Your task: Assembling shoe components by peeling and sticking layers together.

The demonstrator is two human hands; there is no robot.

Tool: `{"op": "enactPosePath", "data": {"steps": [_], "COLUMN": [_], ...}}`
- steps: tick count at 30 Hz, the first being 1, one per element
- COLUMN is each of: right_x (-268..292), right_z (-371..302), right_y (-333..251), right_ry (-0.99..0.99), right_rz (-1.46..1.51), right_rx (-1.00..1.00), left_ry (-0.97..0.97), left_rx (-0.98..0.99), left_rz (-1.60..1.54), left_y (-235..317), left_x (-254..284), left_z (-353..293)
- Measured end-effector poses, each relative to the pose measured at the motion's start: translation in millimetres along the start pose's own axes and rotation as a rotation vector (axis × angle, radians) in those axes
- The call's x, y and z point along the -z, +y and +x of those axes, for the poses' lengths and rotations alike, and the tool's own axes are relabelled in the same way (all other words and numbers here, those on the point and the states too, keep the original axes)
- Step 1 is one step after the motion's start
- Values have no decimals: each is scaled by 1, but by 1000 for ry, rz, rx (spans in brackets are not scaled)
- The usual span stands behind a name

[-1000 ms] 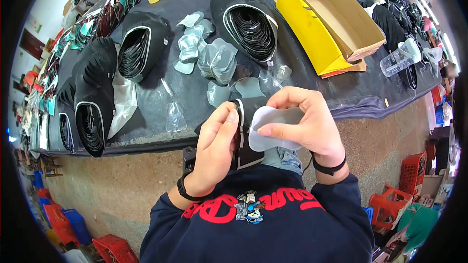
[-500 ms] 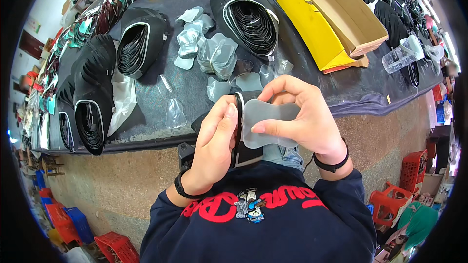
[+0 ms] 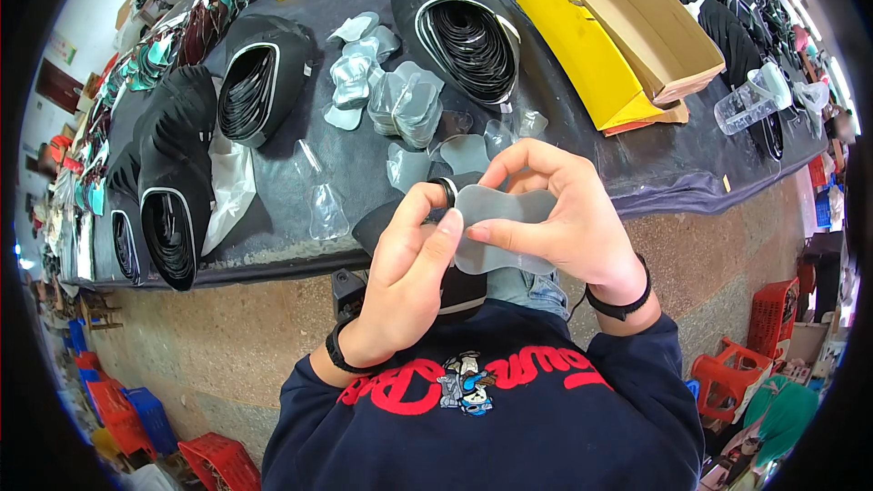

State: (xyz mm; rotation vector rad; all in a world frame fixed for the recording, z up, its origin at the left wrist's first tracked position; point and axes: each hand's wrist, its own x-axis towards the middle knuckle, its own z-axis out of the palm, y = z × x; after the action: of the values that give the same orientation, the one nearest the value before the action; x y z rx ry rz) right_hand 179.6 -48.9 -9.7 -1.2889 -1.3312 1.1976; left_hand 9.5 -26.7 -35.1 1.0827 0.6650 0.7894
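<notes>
A translucent grey sheet [image 3: 500, 255] sits between the person's hands, in front of the near edge of the bench [image 3: 355, 173] and above the lap. It looks thin, smooth and slightly cloudy, with rounded corners and a wavy outline whose long edges dip inward; the lower edge catches a paler line of light. The right hand [image 3: 568, 218] has its grip closed on the sheet, thumb flat across the near face and fingers behind. The left hand [image 3: 405, 268] has its grip curled around a black piece [image 3: 464, 289] with pale edging, its thumb tip against the sheet's left edge. Beyond lies a stack of similar clear-grey sheets [image 3: 406, 107].
</notes>
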Motion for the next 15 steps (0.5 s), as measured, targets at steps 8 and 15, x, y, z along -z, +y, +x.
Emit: {"op": "enactPosePath", "data": {"steps": [8, 15], "right_x": [0, 4], "right_z": [1, -5], "right_y": [4, 15], "right_ry": [64, 78], "right_rz": [-13, 339], "right_rx": [59, -75], "left_ry": [74, 110], "left_rx": [-104, -233], "left_rz": [208, 4], "left_y": [-3, -7], "left_x": [-3, 6], "left_z": [-1, -2]}}
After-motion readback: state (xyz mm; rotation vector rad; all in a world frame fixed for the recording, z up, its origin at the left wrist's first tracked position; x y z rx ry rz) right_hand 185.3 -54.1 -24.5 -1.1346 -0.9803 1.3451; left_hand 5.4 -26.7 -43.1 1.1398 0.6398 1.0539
